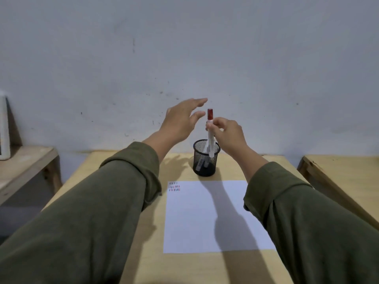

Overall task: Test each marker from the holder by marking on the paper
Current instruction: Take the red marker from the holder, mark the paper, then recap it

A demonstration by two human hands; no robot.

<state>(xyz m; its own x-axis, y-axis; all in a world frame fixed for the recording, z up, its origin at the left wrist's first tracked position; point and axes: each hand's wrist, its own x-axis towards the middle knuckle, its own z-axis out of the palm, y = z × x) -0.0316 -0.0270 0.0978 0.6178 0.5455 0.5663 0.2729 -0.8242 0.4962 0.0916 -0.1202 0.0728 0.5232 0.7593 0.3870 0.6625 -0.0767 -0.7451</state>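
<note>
A black mesh holder stands on the wooden table beyond a white sheet of paper. My right hand grips a white marker with a red cap, held upright with its lower end inside the holder. My left hand hovers open just left of the marker's cap, fingers spread, holding nothing. Other markers lie inside the holder, seen dimly through the mesh. Rows of short red and black strokes fill the paper's top left corner.
The light wooden table stands against a grey wall. A lower wooden shelf with a white object is at the left. Another wooden surface sits at the right, with a gap between it and the table.
</note>
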